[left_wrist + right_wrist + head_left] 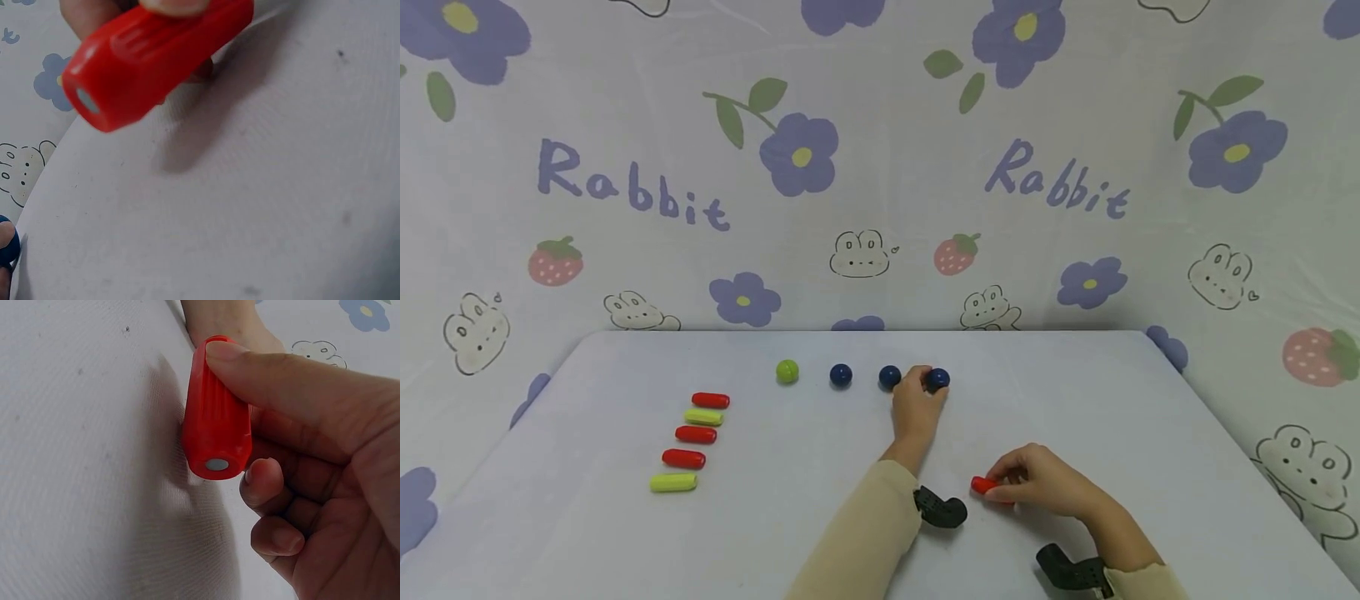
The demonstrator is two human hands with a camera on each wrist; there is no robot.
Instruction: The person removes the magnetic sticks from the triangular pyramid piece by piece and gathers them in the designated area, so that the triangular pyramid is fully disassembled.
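My left hand reaches to the far side of the table and pinches the rightmost dark blue ball between thumb and fingers. The same blue ball peeks in at the left edge of the left wrist view. Nearer the front, my right hand grips a red magnetic rod, thumb along its ridged side. In the right wrist view a round, silvery magnet end of the rod faces the camera. The rod is close over the white table, its shadow beside it.
Left of the held ball, two more dark blue balls and a green ball form a row. Several red and yellow-green rods lie in a column at the left. A patterned cloth hangs behind the table.
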